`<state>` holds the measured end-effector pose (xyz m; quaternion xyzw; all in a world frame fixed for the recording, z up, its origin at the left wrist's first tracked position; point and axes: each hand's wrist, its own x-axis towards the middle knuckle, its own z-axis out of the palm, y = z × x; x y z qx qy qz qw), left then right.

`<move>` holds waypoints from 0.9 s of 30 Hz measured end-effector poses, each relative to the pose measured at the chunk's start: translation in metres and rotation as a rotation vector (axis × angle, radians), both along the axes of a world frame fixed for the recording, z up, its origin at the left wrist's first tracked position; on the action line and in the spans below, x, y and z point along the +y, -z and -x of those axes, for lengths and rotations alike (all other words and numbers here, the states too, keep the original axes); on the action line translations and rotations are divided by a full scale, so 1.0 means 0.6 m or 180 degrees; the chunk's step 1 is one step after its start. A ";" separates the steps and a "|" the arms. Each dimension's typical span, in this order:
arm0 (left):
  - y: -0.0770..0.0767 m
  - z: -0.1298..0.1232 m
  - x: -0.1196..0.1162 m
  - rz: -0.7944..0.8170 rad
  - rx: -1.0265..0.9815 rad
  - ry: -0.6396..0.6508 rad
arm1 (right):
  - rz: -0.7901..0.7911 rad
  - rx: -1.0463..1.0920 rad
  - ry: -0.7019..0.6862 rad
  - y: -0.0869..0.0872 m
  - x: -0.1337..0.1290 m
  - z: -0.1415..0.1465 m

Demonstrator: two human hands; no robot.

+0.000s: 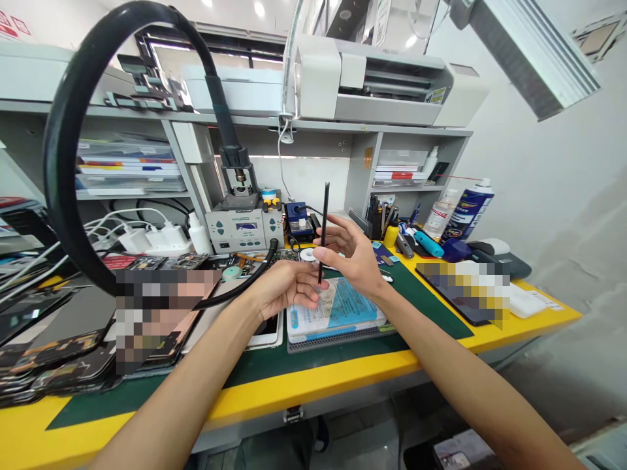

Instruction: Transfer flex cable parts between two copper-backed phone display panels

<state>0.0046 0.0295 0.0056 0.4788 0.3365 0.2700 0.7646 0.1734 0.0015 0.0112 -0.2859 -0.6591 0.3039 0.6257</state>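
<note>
A thin black flat object (pixel 324 228), seen edge-on, stands upright between my hands above the bench. The fingers and thumb of my right hand (pixel 349 256) close on its upper and middle part from the right. My left hand (pixel 292 284) holds its lower end from the left, palm partly up. Below them lies a blue and white booklet or package (pixel 343 308) on a grey perforated pad (pixel 313 346). A white tablet-like device (pixel 267 334) is partly hidden under my left forearm.
Stacked phone parts (pixel 63 326) cover the left side. A hot-air station (pixel 245 228) with a thick black hose (pixel 63 130) stands behind. At right are a dark phone (pixel 455 294), a spray can (pixel 467 212) and a blue tool (pixel 428 243).
</note>
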 end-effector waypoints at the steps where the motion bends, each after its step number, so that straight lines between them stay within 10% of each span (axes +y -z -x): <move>1: 0.000 0.000 0.000 -0.0009 0.0020 -0.0008 | -0.0012 -0.0006 -0.0003 0.000 0.000 0.000; 27: -0.003 -0.002 -0.001 0.0128 0.0011 -0.0047 | 0.0035 -0.0007 0.0043 0.001 -0.002 -0.001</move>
